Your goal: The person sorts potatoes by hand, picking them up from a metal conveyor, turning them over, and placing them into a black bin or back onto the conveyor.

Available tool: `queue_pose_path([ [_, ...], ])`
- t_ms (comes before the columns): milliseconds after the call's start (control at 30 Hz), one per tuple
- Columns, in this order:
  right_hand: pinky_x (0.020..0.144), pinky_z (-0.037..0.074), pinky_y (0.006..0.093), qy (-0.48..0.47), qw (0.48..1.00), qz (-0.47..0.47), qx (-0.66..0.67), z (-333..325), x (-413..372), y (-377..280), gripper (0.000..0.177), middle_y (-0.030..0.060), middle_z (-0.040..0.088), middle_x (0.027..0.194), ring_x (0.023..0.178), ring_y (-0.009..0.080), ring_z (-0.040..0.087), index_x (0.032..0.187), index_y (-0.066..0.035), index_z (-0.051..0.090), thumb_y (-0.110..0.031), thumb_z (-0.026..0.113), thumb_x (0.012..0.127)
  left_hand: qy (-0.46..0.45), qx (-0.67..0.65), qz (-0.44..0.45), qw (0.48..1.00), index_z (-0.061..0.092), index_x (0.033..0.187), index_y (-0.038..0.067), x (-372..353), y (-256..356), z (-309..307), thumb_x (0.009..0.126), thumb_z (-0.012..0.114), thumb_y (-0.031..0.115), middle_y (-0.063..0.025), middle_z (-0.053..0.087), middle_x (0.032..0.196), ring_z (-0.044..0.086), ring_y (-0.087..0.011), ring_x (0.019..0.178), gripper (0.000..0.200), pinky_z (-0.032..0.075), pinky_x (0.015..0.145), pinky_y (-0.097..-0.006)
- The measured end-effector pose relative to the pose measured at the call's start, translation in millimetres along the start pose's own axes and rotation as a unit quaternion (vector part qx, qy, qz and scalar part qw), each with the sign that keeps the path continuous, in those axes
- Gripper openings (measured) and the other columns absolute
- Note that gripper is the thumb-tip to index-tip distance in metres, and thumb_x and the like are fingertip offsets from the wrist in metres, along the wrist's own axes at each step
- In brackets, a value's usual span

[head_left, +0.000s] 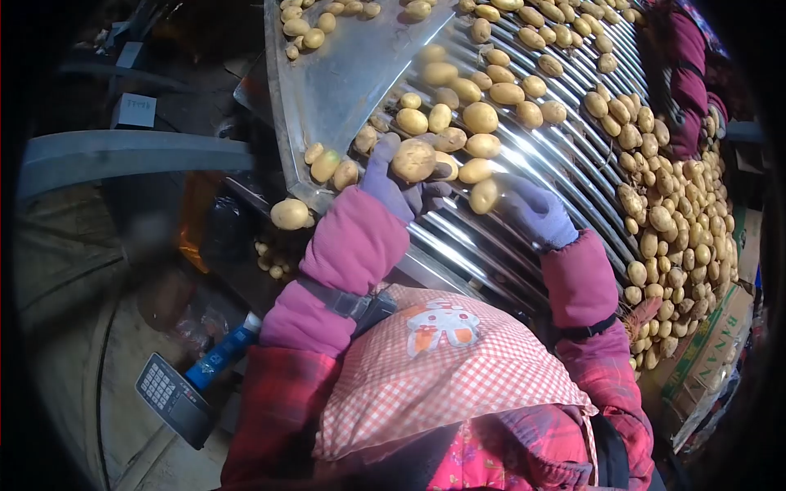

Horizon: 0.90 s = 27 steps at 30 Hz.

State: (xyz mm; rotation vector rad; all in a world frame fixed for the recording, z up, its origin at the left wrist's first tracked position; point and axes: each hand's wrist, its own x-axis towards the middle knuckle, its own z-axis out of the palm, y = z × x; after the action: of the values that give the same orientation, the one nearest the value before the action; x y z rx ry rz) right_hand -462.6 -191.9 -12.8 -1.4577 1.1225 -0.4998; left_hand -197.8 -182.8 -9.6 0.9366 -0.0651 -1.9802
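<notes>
My left hand (391,184), in a purple glove with dark fingertips, is closed around a large potato (413,160); the thumb lies along its left side and the fingers curl beneath. Several smaller potatoes crowd close by on the metal rollers (458,237). To the right, my gloved right hand (536,213) is over the rollers. Its fingers are smeared by motion, with the tips right beside a yellow potato (483,196). I cannot tell whether they grip it.
A sheet-metal guide (344,74) borders the rollers at left. Potatoes are heaped (679,237) at right, beside a cardboard box (708,352). Another person's purple sleeve (688,82) reaches in at the top right. A keypad device (174,397) is at lower left.
</notes>
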Motion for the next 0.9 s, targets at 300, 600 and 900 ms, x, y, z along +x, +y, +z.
queue_pose_path([
  [300,0.094,0.045,0.0393,0.164,0.929,-0.164,-0.287,-8.2,84.3,-13.9,0.038,0.0101,0.057,0.122,0.109,0.0314,0.055,0.123,-0.017,0.058,-0.021,0.057,0.084,0.012,-0.036,0.020,0.999,0.051,0.125,0.008,10.4,0.0,-17.7,0.091,0.041,0.051,-0.0158,0.063,0.108,0.062,-0.0268,0.080,0.056,0.051,0.068,-0.0356],
  [600,0.091,0.046,0.0328,0.177,0.983,-0.052,-0.026,5.5,122.8,8.5,0.047,0.0093,0.058,0.120,0.109,0.0219,0.056,0.121,-0.011,0.058,-0.041,0.062,0.085,-0.017,-0.078,0.044,0.996,0.048,0.129,0.008,11.3,1.1,-15.7,0.093,0.044,0.030,-0.0212,0.051,0.131,0.062,-0.0317,0.096,0.042,0.053,0.073,-0.0395],
  [900,0.083,0.050,0.0315,0.074,0.909,0.059,0.405,-46.0,4.1,18.8,0.032,0.0114,0.063,0.105,0.095,0.0194,0.061,0.107,-0.005,0.062,-0.032,0.059,0.090,0.042,0.034,0.094,0.994,0.057,0.107,0.003,4.3,-1.5,-11.2,0.092,0.046,0.027,-0.0166,0.063,0.106,0.065,-0.0290,0.086,0.030,0.055,0.072,-0.0380],
])
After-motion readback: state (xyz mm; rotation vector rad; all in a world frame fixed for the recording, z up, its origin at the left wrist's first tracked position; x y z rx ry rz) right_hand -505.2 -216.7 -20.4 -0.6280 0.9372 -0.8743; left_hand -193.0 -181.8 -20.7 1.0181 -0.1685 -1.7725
